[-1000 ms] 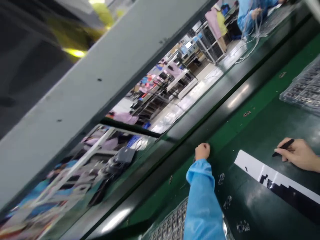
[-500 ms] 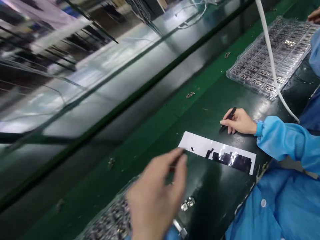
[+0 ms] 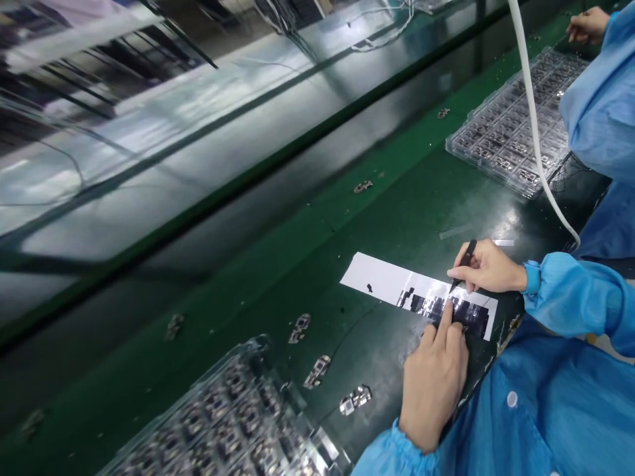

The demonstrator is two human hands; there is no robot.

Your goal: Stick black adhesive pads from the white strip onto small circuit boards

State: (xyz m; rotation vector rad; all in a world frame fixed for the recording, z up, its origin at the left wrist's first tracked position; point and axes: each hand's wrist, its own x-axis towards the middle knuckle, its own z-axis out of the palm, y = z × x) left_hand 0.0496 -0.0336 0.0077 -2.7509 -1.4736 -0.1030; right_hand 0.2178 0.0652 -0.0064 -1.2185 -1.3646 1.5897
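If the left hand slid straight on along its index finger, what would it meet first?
Probably the pointed black tool in the right hand, just ahead of the left hand over the white strip; the tool's exact height is unclear.

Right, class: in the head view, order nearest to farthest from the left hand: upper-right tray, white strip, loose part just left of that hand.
1. White strip: at the left hand's index fingertip.
2. Loose part: lying apart, left of the hand in view.
3. Upper-right tray: well beyond the right hand.
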